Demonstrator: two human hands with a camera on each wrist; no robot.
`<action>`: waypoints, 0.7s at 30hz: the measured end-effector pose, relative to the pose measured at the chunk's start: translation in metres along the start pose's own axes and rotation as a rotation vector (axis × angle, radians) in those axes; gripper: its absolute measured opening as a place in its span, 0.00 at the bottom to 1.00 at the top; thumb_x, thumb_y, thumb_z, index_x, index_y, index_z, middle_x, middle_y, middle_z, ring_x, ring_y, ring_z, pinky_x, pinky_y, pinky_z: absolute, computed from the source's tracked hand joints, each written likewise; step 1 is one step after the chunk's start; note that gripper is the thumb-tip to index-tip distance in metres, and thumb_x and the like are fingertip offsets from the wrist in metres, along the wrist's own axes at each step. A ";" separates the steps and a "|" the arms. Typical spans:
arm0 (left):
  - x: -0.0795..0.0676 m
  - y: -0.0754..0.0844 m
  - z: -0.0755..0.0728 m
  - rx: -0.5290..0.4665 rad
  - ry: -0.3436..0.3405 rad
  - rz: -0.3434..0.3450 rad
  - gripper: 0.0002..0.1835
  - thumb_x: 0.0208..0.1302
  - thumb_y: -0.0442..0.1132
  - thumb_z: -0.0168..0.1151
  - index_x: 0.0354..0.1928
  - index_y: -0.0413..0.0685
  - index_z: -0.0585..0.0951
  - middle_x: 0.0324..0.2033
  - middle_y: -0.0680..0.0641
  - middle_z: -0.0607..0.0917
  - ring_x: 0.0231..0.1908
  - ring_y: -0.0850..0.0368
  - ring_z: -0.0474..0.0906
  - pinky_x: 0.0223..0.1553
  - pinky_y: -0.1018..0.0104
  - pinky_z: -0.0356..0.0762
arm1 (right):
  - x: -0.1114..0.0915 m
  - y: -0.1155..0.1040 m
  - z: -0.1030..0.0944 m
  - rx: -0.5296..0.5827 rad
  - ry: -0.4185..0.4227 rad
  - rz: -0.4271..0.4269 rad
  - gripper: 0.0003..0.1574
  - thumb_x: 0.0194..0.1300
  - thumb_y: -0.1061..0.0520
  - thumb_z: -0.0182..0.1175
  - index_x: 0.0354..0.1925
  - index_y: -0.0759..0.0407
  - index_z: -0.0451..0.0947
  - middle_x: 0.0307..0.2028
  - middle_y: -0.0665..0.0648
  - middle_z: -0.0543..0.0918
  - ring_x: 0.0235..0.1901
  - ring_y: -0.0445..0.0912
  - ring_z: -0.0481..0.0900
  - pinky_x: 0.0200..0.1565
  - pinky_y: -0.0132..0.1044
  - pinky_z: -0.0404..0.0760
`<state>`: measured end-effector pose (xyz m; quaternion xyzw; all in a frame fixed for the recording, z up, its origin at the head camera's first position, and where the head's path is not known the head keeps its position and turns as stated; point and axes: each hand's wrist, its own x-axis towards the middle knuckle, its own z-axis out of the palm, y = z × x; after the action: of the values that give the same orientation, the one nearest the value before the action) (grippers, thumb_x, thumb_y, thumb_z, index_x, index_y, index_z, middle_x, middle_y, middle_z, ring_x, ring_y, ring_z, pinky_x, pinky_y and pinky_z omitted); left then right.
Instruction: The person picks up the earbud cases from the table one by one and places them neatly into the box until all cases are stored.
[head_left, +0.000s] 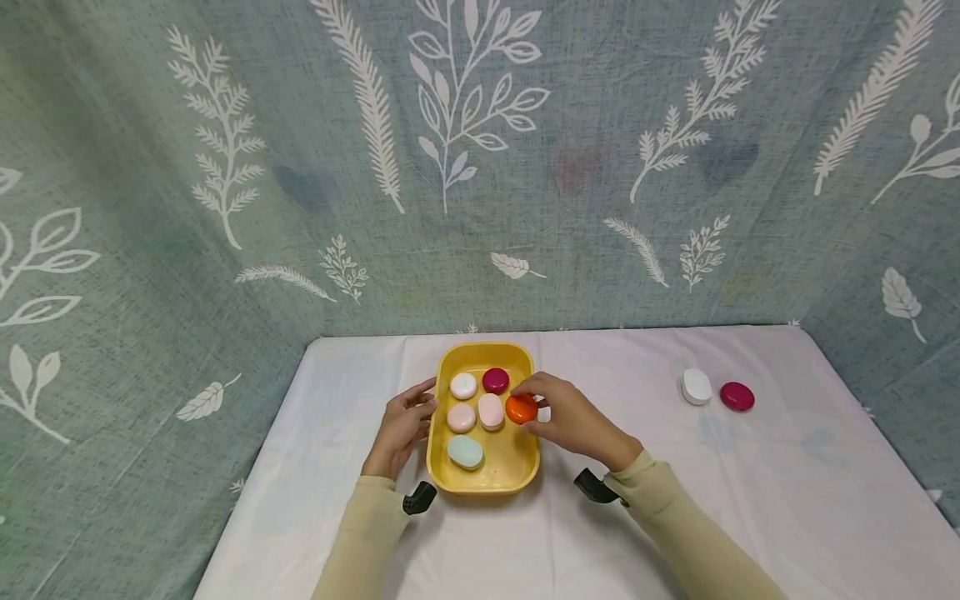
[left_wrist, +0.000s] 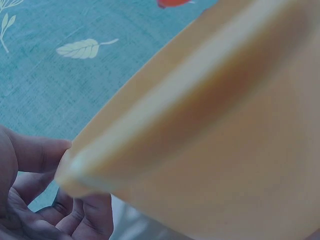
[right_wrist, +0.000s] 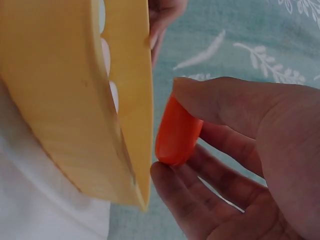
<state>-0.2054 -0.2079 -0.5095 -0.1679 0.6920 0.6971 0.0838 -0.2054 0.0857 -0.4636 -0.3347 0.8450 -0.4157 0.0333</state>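
My right hand (head_left: 573,417) pinches an orange soap bar (right_wrist: 177,132) between thumb and fingers. In the right wrist view the bar is level with the rim of the yellow tray (right_wrist: 135,80), just outside it; in the head view it overlaps the tray's right side. My left hand (head_left: 401,429) grips the tray's left rim, thumb on top and other fingers below, as the left wrist view shows. Inside the tray lie a white soap (head_left: 463,386), a dark red soap (head_left: 496,381), two pale pink soaps, one round (head_left: 461,418) and one oblong (head_left: 491,412), and a pale blue soap (head_left: 466,452).
To the right on the white-covered table (head_left: 637,542) lie a white soap (head_left: 696,387) and a dark red soap (head_left: 737,397). A small white patch shows beside the tray under my right hand. A leaf-patterned green cloth (head_left: 480,275) hangs behind the table.
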 end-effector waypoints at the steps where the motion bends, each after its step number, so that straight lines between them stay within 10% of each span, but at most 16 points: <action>1: 0.000 0.000 0.000 -0.002 -0.001 0.002 0.24 0.79 0.31 0.57 0.74 0.47 0.76 0.52 0.42 0.76 0.28 0.60 0.77 0.30 0.69 0.79 | 0.001 -0.001 0.002 0.002 -0.015 0.002 0.24 0.60 0.70 0.75 0.55 0.65 0.84 0.50 0.57 0.84 0.49 0.50 0.82 0.54 0.46 0.86; 21: -0.001 -0.001 0.000 -0.006 -0.016 0.011 0.25 0.79 0.31 0.57 0.74 0.47 0.75 0.53 0.41 0.76 0.29 0.60 0.77 0.31 0.70 0.79 | 0.022 -0.012 0.024 -0.087 -0.210 -0.005 0.24 0.57 0.71 0.74 0.53 0.65 0.86 0.51 0.58 0.85 0.51 0.52 0.80 0.59 0.47 0.82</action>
<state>-0.2045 -0.2080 -0.5097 -0.1589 0.6901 0.7009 0.0849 -0.2078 0.0512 -0.4658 -0.3795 0.8533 -0.3414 0.1061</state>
